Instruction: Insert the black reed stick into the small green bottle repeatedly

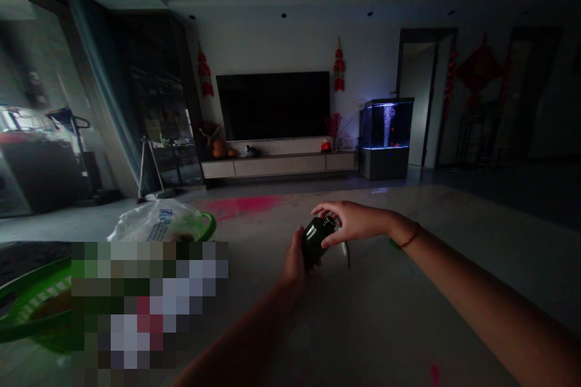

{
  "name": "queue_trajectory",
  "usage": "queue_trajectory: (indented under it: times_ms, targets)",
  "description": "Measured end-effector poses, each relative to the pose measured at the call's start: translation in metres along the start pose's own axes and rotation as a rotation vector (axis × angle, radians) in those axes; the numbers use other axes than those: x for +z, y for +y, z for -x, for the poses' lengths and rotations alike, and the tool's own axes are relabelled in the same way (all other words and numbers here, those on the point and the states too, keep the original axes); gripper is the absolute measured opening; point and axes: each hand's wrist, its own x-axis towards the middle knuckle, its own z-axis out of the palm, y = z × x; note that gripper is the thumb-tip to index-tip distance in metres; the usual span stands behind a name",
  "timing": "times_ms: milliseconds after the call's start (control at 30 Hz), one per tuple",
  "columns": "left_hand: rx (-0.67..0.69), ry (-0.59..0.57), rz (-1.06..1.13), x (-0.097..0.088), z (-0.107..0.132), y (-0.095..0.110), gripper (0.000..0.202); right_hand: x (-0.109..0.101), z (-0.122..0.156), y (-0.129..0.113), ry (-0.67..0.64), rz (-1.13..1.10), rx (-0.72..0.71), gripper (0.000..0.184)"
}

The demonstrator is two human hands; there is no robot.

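A dark green, glossy, roughly cylindrical object [314, 243] is held up over the table. It has small light dots near its upper end; its exact kind is unclear in the dim light. My left hand [295, 257] is wrapped around its lower left side, thumb along the body and the other fingers mostly hidden behind. From the right, my right hand [351, 221] curls over the upper end, fingertips and thumb touching it. Below the right hand, a short thin pale-and-dark piece [346, 254] hangs down; whether it joins the object I cannot tell.
Green plastic baskets [206, 228] stand on the pale table [376, 326] at left, one under a white plastic bag [157, 217]. A pixelated patch covers part of that area. Beyond are a television [275, 106], a low cabinet [281, 164] and a lit fish tank [388, 127].
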Motion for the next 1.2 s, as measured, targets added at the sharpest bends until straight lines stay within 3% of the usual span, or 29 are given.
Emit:
queue_trajectory:
  times_ms: [167,767,867,1067,1200]
  targets:
    - [0.004,-0.016,-0.012,0.0,-0.002,-0.002,0.054,0.0,0.0,-0.002,0.013,0.05,-0.027,0.052]
    - [0.0,-0.051,0.056,0.0,-0.001,-0.001,0.047,-0.003,0.0,-0.004,0.087,0.127,-0.125,0.046]
    - [0.061,-0.048,0.041,-0.002,-0.004,-0.005,0.043,-0.006,0.002,-0.003,0.11,0.162,-0.074,0.055]
    - [0.332,-0.007,-0.182,-0.003,-0.011,-0.014,0.031,-0.009,0.004,0.009,0.124,0.238,0.054,0.071]
    - [0.451,-0.092,-0.411,-0.002,-0.007,-0.016,0.041,-0.009,0.005,0.013,0.102,0.275,0.094,0.072]
